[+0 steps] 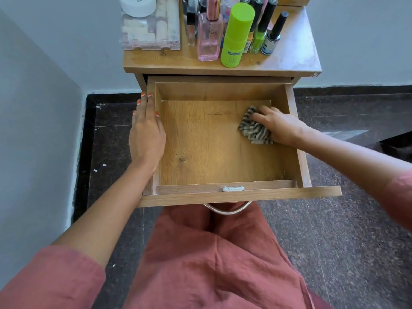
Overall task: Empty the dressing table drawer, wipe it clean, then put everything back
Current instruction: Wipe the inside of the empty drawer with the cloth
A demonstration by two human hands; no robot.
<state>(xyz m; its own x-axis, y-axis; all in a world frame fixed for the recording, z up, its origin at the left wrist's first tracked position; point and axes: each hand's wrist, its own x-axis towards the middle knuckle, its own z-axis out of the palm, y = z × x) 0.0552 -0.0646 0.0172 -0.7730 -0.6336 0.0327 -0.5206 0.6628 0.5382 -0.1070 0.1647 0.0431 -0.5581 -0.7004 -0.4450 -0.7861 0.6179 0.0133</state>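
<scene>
My right grip (277,126) bunches the striped cloth (254,128) against the floor of the drawer (200,141) at 3 o'clock, my left grip (146,130) lies spread flat on its 9 o'clock wall, and I judge a hard scrub could jolt the far-pulled drawer and topple the bottles (236,36) crowding the surface (289,61) at 12 o'clock.

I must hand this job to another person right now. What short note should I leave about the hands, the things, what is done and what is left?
Left hand rests flat on the left wall of the drawer.
Right hand holds the striped cloth on the drawer floor, right side.
Done: drawer pulled out and emptied; green bottle, pink perfume bottle and other cosmetics stand on the table top.
Left: finish wiping, put everything back.
</scene>
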